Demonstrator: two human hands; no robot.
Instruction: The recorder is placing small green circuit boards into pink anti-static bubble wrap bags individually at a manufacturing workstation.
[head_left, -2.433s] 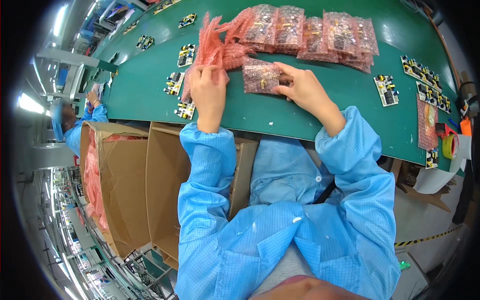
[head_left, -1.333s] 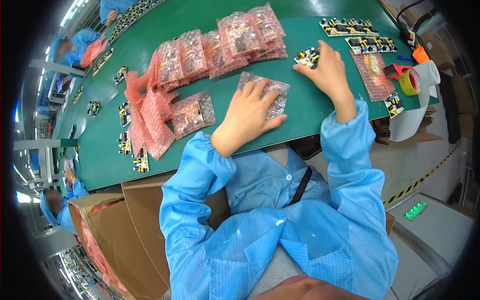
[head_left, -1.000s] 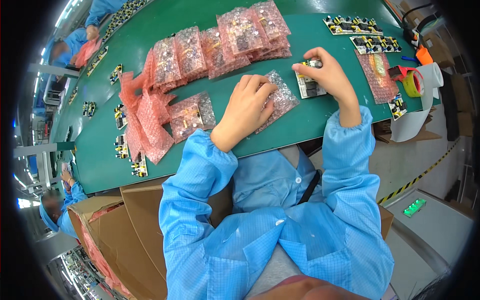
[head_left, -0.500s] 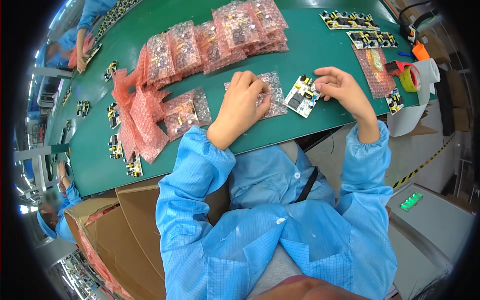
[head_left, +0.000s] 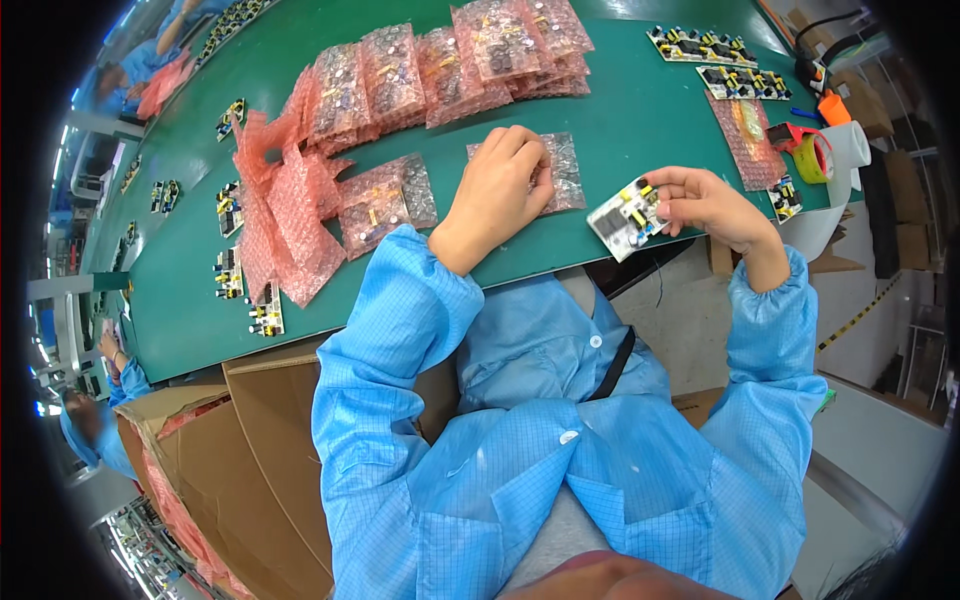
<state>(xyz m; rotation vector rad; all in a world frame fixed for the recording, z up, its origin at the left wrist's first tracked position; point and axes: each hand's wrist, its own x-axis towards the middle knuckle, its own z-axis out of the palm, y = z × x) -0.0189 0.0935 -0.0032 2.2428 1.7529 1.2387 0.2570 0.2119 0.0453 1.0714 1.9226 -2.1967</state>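
Observation:
My right hand (head_left: 712, 208) grips a white circuit board (head_left: 628, 218) by its right edge, between thumb and fingers. Black, yellow and silver parts cover the board, which is tilted over the front edge of the green table. To the left, my left hand (head_left: 498, 193) has its fingers curled down on a clear bubble-wrap bag (head_left: 566, 170); the fingertips are partly hidden. A pink bubble-wrap bag with a board inside (head_left: 375, 215) lies left of that hand, partly over a clear piece.
Stacked pink-wrapped boards (head_left: 390, 80) line the back. Loose pink bubble wrap (head_left: 300, 215) lies at left, near bare boards (head_left: 228, 272). Board panels (head_left: 745, 82), a tape dispenser (head_left: 812, 152) and a white roll (head_left: 848, 145) stand right. An open cardboard box (head_left: 215, 470) is below. Co-workers are at far left.
My right hand has moved the circuit board toward the table's front edge and turned it. The left hand stays at the clear bag. The whole view has shifted slightly.

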